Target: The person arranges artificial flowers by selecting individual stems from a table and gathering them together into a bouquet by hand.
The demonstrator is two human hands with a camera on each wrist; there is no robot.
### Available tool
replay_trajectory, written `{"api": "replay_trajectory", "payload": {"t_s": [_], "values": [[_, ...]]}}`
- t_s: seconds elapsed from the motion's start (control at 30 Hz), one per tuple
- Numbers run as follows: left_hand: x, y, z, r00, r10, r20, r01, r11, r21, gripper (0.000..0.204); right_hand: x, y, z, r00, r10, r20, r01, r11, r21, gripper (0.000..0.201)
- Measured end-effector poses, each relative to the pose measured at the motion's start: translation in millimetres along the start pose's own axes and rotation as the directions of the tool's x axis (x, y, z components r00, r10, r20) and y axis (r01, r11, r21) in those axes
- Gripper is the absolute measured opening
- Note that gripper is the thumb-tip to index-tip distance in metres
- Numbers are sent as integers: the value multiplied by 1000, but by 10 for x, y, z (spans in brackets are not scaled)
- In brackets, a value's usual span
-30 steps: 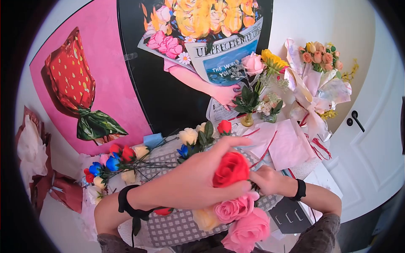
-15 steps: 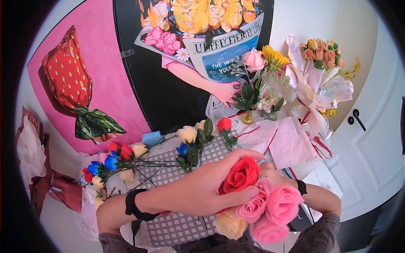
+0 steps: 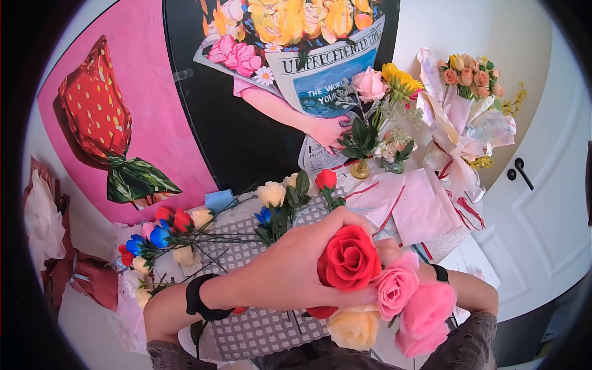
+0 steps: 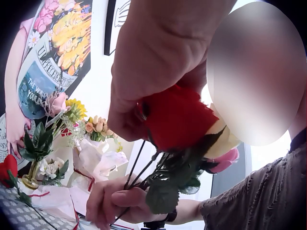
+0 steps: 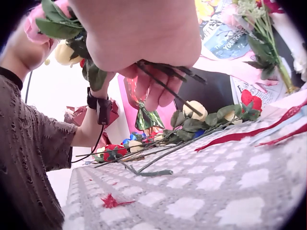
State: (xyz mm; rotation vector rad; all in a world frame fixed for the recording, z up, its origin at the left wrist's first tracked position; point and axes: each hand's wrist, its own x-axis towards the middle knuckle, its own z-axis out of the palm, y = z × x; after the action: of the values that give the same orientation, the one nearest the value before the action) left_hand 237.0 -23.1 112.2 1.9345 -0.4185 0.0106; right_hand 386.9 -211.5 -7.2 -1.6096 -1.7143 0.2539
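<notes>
In the head view a red rose (image 3: pixel 349 258) sits in the curve of my left hand (image 3: pixel 287 262), with thumb and fingers curled about its bloom. My right hand (image 4: pixel 111 200) grips the bunch's stems (image 5: pixel 165 86) below the blooms; their cut ends poke past the fingers in the right wrist view. Pink roses (image 3: pixel 425 314) and a cream rose (image 3: pixel 354 328) crowd beside the red one, facing my body. Part of another red bloom (image 3: pixel 322 312) shows under my left hand. Green leaves (image 4: pixel 163 194) hang from the bunch in the left wrist view.
Loose red, blue and cream roses (image 3: pixel 163 234) lie at the left of the patterned cloth (image 3: pixel 259 339). More flowers (image 3: pixel 271 195) lie behind my left hand. Pink wrapping paper (image 3: pixel 425 213), small vases (image 3: pixel 361 168) and a wrapped bouquet (image 3: pixel 462 129) are at the back right.
The bunch has swung to the right and the pink roses have come up beside the red one. My left hand has moved slightly right and closer to my body, still around the red rose.
</notes>
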Motion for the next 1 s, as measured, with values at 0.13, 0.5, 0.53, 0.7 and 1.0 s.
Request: {"api": "replay_trajectory", "payload": {"t_s": [0.13, 0.5, 0.53, 0.7, 1.0], "values": [[-30, 20, 57, 991, -12, -130, 14, 1000, 13, 55, 32, 42, 6, 971, -167, -173, 153, 984, -92, 33], [-62, 165, 109, 999, -26, -41, 29, 997, 68, 61, -270, 510, 184, 964, 264, 17, -264, 964, 13, 35], [-47, 152, 86, 999, -26, -41, 29, 997, 68, 61, -262, 499, 183, 965, 262, 18, -263, 964, 30, 35], [14, 81, -99, 966, -58, 251, 118, 965, -234, 67, -235, 420, 156, 967, 254, 20, -255, 961, 112, 35], [185, 310, -178, 985, 23, 168, -51, 985, 166, 75, -55, 271, 104, 972, 231, 29, -231, 940, 252, 35]]}}
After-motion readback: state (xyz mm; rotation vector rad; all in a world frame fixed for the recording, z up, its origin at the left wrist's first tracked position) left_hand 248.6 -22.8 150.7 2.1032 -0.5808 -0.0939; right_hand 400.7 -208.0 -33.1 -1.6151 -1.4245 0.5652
